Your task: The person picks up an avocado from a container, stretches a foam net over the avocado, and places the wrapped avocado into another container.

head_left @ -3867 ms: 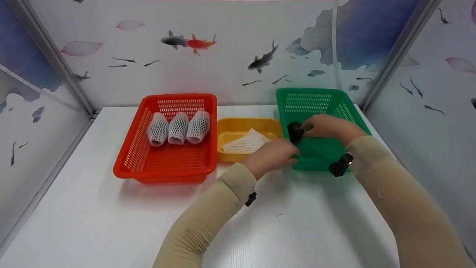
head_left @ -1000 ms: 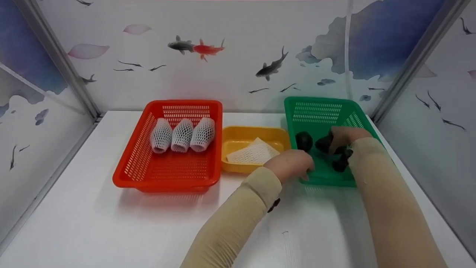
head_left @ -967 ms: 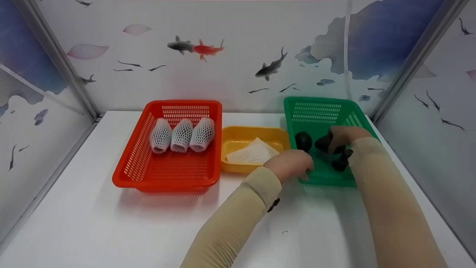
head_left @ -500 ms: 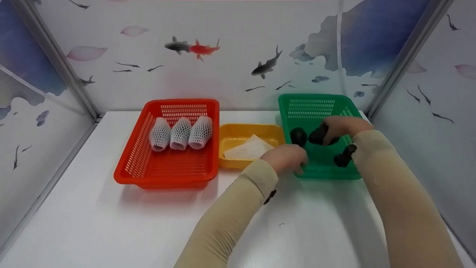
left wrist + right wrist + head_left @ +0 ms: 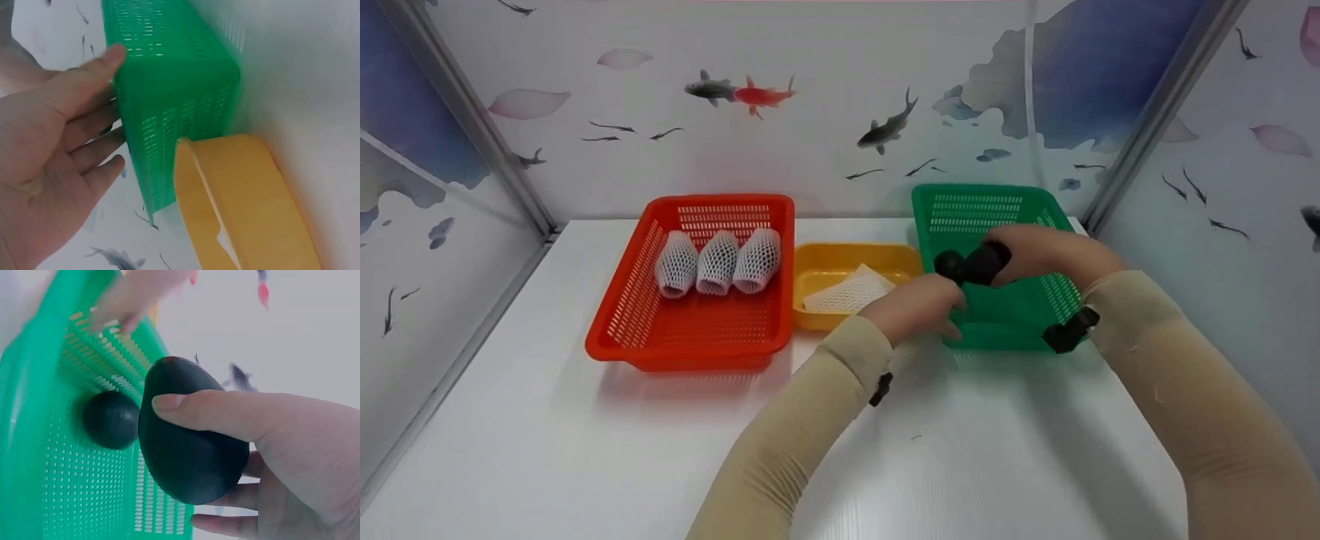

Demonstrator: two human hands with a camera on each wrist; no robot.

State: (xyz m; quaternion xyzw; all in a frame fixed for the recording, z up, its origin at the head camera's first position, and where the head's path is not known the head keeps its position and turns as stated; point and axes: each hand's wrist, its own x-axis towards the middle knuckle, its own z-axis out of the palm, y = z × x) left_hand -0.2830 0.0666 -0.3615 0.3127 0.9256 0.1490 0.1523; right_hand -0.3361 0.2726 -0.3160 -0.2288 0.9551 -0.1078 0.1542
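In the head view my right hand [image 5: 1027,251] grips a dark avocado [image 5: 988,262] above the green basket [image 5: 979,190]. The right wrist view shows the thumb across the front of this avocado [image 5: 188,444] and the other fingers behind it. A second dark avocado [image 5: 111,419] lies in the basket, by its left wall. My left hand [image 5: 915,306] hovers at the basket's near left corner. Its fingers are loosely extended beside the rim in the left wrist view, with nothing held; whether they touch the rim I cannot tell.
Between the baskets stands a yellow tray [image 5: 823,322] with a flat white foam net [image 5: 851,292] in it. On the left, a red basket [image 5: 690,351] holds three white foam net sleeves [image 5: 718,262] in a row. Printed panels [image 5: 825,172] enclose the table [image 5: 622,450].
Earlier my right hand laid one avocado by the basket's left wall. Within the last second it has raised another from the basket and brought it leftward. The left hand has shifted slightly left.
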